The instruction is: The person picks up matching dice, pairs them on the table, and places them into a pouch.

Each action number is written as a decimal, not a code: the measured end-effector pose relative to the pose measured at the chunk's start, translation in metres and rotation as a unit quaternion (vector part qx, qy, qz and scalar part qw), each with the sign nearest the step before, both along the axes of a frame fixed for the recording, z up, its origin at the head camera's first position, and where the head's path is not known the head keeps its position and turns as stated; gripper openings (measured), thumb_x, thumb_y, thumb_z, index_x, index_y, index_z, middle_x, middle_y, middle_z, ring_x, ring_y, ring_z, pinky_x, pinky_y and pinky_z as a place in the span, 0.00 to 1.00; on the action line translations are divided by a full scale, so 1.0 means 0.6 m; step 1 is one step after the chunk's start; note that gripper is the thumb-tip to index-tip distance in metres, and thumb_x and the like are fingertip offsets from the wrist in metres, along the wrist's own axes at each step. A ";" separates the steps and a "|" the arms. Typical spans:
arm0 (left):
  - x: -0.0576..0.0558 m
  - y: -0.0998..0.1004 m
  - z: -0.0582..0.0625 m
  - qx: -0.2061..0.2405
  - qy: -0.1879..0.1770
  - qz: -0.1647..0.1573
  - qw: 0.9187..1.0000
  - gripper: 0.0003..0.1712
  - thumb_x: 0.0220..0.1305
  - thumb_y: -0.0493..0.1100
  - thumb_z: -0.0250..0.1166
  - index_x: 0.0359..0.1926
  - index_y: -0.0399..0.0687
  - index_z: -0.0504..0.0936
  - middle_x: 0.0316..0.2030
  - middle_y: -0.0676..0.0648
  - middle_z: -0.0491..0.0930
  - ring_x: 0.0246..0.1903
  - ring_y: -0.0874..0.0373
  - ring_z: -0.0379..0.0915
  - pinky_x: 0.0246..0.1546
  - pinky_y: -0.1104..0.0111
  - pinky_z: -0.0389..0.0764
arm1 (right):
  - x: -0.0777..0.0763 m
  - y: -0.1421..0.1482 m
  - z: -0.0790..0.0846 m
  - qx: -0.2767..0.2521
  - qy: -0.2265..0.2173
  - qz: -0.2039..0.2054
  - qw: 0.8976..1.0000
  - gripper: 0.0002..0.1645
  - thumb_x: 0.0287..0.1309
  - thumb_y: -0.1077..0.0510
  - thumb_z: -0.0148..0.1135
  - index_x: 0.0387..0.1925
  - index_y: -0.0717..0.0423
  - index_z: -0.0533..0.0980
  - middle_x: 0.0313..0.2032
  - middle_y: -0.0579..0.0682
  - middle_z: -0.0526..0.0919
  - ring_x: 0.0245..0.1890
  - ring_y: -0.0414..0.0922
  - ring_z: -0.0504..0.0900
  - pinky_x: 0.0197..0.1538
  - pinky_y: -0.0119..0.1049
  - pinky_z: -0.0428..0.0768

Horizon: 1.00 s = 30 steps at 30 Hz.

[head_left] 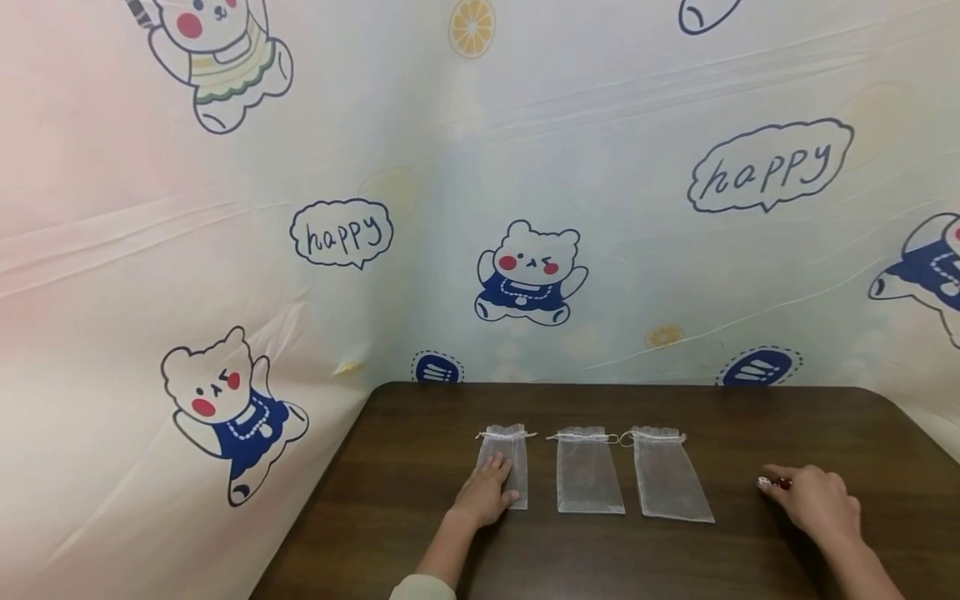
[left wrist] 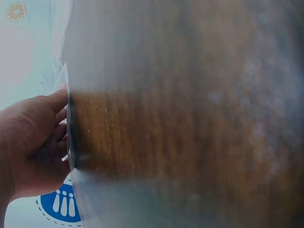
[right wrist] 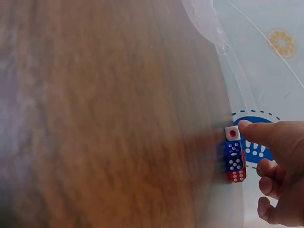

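Observation:
My left hand (head_left: 486,493) rests its fingers over the lower part of the leftmost sheer white drawstring bag (head_left: 517,467); in the left wrist view, that hand (left wrist: 33,137) lies at the far side of the table. At the right, my right hand (head_left: 821,500) is low over a small cluster of dice (head_left: 783,483). The right wrist view shows a white die (right wrist: 232,133) with a red pip at one end, touched by a fingertip, then blue dice (right wrist: 234,156) and red dice (right wrist: 236,176) in a row. My other right fingers (right wrist: 268,185) curl loosely beside them.
Two more sheer drawstring bags, a middle one (head_left: 589,475) and a right one (head_left: 671,479), lie flat between the hands. All rest on a dark brown wooden table (head_left: 600,558). A pale curtain (head_left: 630,275) with printed bears hangs behind its far edge.

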<state>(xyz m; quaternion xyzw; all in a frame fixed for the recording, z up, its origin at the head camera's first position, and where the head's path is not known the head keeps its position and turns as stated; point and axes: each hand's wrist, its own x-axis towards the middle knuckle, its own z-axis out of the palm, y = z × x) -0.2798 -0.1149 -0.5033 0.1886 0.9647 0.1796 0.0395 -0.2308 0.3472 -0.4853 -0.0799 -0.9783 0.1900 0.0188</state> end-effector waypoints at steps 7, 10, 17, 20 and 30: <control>-0.001 -0.001 -0.001 -0.002 -0.004 0.006 1.000 0.33 0.64 0.49 0.57 0.65 0.37 0.63 0.66 0.37 0.56 0.66 0.43 0.48 0.62 0.50 0.53 | -0.006 -0.003 -0.006 0.000 0.030 0.003 1.000 0.25 0.55 0.42 0.60 0.44 0.57 0.81 0.46 0.72 0.74 0.42 0.73 0.66 0.31 0.62 0.66; -0.001 -0.001 -0.001 -0.001 -0.003 0.007 1.000 0.33 0.64 0.49 0.57 0.65 0.37 0.63 0.66 0.37 0.56 0.66 0.43 0.48 0.62 0.50 0.53 | -0.006 -0.006 -0.009 0.001 0.049 0.001 0.999 0.21 0.55 0.45 0.61 0.41 0.57 0.82 0.44 0.71 0.75 0.42 0.72 0.67 0.31 0.61 0.66; -0.001 0.000 0.001 0.001 -0.007 0.008 1.000 0.33 0.64 0.49 0.57 0.65 0.38 0.63 0.66 0.37 0.55 0.66 0.43 0.48 0.62 0.51 0.52 | -0.008 -0.032 0.002 0.012 0.120 0.006 0.993 0.14 0.55 0.51 0.62 0.38 0.56 0.83 0.39 0.67 0.77 0.38 0.67 0.69 0.29 0.59 0.67; -0.001 0.000 0.003 0.002 -0.010 0.009 1.000 0.33 0.64 0.49 0.57 0.65 0.37 0.63 0.66 0.37 0.55 0.66 0.43 0.48 0.62 0.51 0.52 | -0.011 -0.058 0.011 0.017 0.151 0.020 0.988 0.14 0.54 0.52 0.62 0.37 0.57 0.83 0.34 0.63 0.77 0.37 0.66 0.69 0.29 0.58 0.67; 0.001 0.001 0.006 0.004 -0.012 0.008 1.000 0.33 0.64 0.48 0.57 0.65 0.38 0.63 0.66 0.37 0.55 0.66 0.43 0.48 0.62 0.51 0.52 | -0.027 -0.181 0.032 0.043 0.250 0.119 0.960 0.10 0.43 0.55 0.71 0.30 0.54 0.85 0.25 0.51 0.77 0.27 0.53 0.72 0.25 0.50 0.69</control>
